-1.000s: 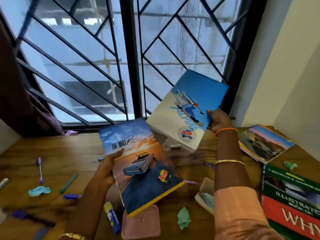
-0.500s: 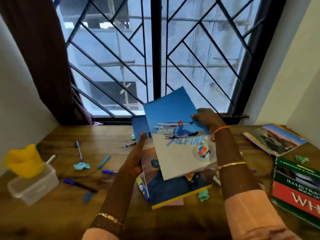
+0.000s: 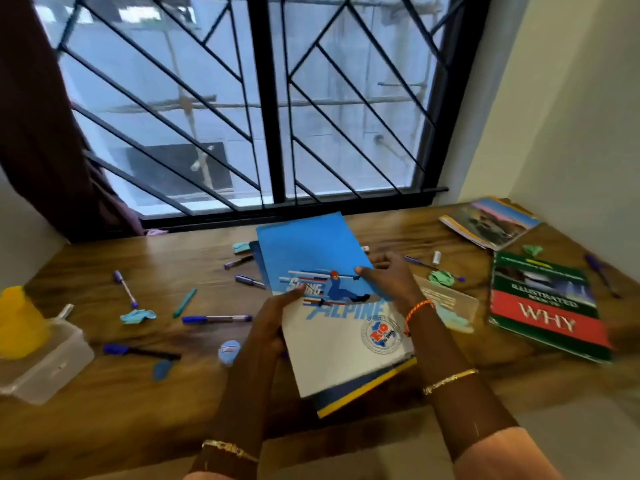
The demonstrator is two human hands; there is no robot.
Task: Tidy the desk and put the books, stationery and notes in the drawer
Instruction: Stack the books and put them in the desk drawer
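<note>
Above the front edge of the counter (image 3: 114, 403), the blue notebook (image 3: 311, 258) lies on a second notebook (image 3: 367, 389). The left hand (image 3: 273, 323) grips their left edge and the right hand (image 3: 388, 278) grips the right side, thumb on the cover. To do this step well, the person should square the two edges before moving them. Pens (image 3: 214, 319) and the WHY book (image 3: 547, 306) lie around; no drawer is visible.

Blue-and-white notebook (image 3: 329, 306), top of the held stack: "SKIING" partly covered, "ALPINE" below in blue, and a round seal reading "RIO"; small print around it illegible. Green-and-red book (image 3: 550, 306) at right on the desk (image 3: 104, 410): "ILLUSTRATED", then "WHY" in large white letters.
</note>
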